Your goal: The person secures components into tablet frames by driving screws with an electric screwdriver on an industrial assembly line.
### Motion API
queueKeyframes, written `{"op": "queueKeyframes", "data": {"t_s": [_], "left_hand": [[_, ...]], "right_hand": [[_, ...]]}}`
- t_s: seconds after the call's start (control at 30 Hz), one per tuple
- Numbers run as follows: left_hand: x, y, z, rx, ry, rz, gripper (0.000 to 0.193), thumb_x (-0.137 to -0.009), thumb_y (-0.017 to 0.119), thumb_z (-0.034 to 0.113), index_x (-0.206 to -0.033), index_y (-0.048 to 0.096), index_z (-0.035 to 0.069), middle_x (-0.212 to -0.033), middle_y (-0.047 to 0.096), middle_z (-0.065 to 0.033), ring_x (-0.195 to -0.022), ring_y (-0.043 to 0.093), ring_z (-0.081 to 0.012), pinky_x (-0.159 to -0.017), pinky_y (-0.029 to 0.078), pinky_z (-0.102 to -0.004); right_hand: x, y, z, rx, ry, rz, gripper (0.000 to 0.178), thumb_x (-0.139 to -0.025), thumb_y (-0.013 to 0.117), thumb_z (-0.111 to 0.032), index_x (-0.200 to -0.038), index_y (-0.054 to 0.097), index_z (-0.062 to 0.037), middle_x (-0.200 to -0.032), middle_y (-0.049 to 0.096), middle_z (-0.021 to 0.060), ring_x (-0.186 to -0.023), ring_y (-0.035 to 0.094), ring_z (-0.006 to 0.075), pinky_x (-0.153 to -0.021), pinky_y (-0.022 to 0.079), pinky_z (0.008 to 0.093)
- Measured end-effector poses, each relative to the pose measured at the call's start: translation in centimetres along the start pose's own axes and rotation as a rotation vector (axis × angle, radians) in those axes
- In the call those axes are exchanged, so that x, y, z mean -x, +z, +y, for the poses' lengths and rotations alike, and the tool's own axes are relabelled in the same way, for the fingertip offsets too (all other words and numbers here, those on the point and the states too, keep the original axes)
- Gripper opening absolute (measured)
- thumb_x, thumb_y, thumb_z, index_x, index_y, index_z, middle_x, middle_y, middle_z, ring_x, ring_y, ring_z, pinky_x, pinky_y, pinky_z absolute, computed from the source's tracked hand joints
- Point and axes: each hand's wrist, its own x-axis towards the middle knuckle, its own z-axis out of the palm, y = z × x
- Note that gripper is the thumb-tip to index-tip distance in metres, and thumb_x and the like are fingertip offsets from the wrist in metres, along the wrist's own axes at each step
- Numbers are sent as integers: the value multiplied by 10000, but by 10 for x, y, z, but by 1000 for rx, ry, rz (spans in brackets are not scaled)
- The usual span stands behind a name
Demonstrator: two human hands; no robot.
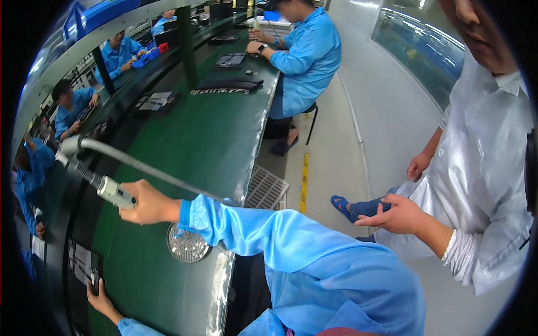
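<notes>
My right hand (147, 203) is closed round a light-grey corded electric screwdriver (115, 192), raised over the green bench. Its thick cable loops at the far end and runs back over my forearm side; my hand hides its tip. At the lower left, my left hand (102, 301) grips the near corner of a flat black device (84, 263) with grey panels inside. The fingers there are partly hidden. Between my arms, a round perforated metal dish (188, 245) lies on the bench, partly under my right sleeve.
The green workbench (185, 143) stretches away from me. Further along it sit a similar black device (156, 102), a dark strip (227, 87) and another flat device (230, 60). A co-worker in blue (308, 50) sits beyond. Close on my right stands a person in white (471, 168), one hand held out.
</notes>
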Motion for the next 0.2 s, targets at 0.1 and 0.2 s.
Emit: {"op": "queueKeyframes", "data": {"t_s": [0.1, 0.2], "left_hand": [[-5, 9, -4, 95, -21, -38, 598, -804, 822, 281, -1260, 619, -49, -1247, 651, -191, -1154, 616, -293, -1010, 443, -370], [-6, 1, -13, 86, -78, -38, 650, -775, 844, 317, -1270, 618, -39, -1261, 647, -190, -1175, 608, -288, -1025, 431, -371]], "right_hand": [[-2, -1, 9, 3, -21, 41, 141, -777, 638, -95, -869, 590, 1, -640, 615, 67, -487, 605, 128, -455, 488, 291], [-1, 6, 4, -11, 44, -32, 185, -822, 617, -94, -994, 631, -25, -693, 640, 65, -510, 622, 126, -472, 510, 275]]}}
